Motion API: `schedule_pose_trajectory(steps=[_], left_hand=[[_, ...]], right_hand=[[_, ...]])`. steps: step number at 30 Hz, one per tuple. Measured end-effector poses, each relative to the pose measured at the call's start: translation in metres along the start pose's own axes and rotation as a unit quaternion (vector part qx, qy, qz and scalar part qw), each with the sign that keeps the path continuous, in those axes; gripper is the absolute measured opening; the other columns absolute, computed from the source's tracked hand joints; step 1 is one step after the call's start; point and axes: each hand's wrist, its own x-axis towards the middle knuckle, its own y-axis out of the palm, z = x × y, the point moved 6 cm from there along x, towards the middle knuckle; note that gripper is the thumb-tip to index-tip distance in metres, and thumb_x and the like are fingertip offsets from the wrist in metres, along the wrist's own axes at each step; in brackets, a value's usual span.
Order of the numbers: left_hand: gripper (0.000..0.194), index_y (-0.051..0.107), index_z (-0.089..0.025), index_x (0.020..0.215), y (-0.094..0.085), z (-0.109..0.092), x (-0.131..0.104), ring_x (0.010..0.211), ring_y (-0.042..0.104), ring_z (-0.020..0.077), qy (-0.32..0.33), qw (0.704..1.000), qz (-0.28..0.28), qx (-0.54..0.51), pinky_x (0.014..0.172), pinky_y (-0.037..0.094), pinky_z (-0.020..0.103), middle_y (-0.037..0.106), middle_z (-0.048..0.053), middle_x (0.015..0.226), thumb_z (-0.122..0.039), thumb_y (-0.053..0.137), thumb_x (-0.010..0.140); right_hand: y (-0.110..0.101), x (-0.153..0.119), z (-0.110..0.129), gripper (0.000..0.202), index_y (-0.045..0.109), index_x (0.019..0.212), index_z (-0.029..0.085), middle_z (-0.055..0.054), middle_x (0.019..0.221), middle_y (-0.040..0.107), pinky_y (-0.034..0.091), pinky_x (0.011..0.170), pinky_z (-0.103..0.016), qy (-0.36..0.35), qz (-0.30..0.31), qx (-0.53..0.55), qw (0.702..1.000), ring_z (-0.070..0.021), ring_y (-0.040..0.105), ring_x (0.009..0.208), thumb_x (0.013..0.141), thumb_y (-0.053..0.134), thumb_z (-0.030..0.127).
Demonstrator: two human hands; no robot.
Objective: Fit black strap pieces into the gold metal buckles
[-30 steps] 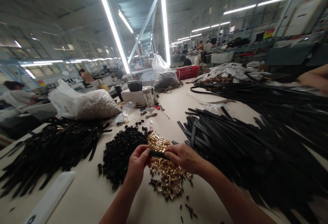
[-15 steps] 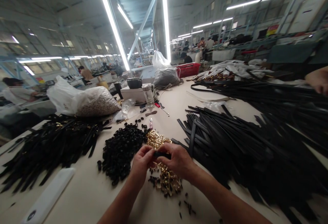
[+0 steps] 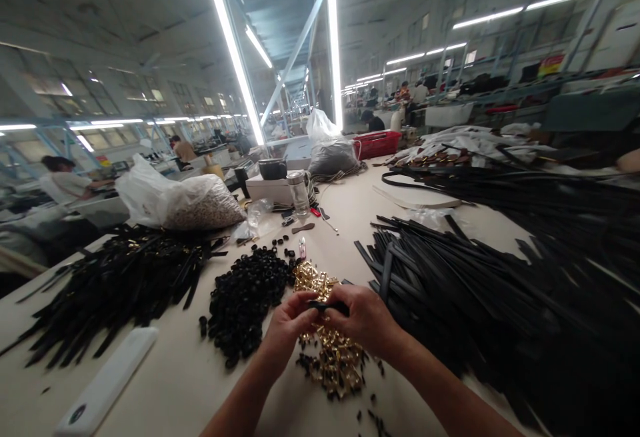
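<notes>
A black strap (image 3: 327, 306) is pinched between my two hands, held over a heap of gold metal buckles (image 3: 340, 357). My left hand (image 3: 290, 324) grips its left end with thumb and fingers. Further along, my right hand (image 3: 365, 317) has its fingers closed round the same strap, hiding part of it. Just left of my hands lies a pile of small black loops (image 3: 245, 290). To the right spreads a large heap of black straps (image 3: 450, 290). Small black bits (image 3: 375, 417) are scattered below the buckles.
More black straps with gold fittings (image 3: 125, 284) lie at the left, near a long white object (image 3: 110, 380). Behind stand a filled plastic bag (image 3: 195, 204), a glass jar (image 3: 299, 194), small pink-handled snippers (image 3: 302, 248) and a red basket (image 3: 377, 144). People work in the background.
The whole view has shifted, so the table's contents appear farther right and slightly lower. Both hands still hold the strap over the buckles. The other person's arm at the right edge has mostly left view.
</notes>
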Motion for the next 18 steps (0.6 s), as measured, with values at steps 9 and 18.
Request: schedule_pose_trajectory(steps=[9, 18], left_hand=[[0.028, 0.072, -0.014, 0.089, 0.001, 0.000, 0.000, 0.062, 0.059, 0.0144, 0.033, 0.991, 0.030, 0.124, 0.057, 0.045, 0.023, 0.070, 0.006, 0.073, -0.035, 0.077, 0.071], [0.013, 0.074, -0.018, 0.082, 0.000, -0.006, -0.003, 0.066, 0.058, 0.0147, 0.099, 0.963, 0.014, 0.250, 0.061, 0.046, 0.023, 0.067, 0.003, 0.074, -0.029, 0.070, 0.077]], right_hand=[[0.001, -0.005, 0.004, 0.004, 0.066, 0.080, 0.021, 0.001, 0.075, 0.067, 0.033, 0.061, -0.023, -0.016, 0.047, -0.073, 0.996, -0.0144, 0.060, 0.070, 0.079, 0.063, 0.025], [0.018, -0.004, 0.000, 0.008, 0.066, 0.090, 0.023, 0.000, 0.086, 0.070, 0.035, 0.066, -0.024, -0.037, 0.063, -0.098, 0.992, -0.0162, 0.063, 0.079, 0.084, 0.062, 0.026]])
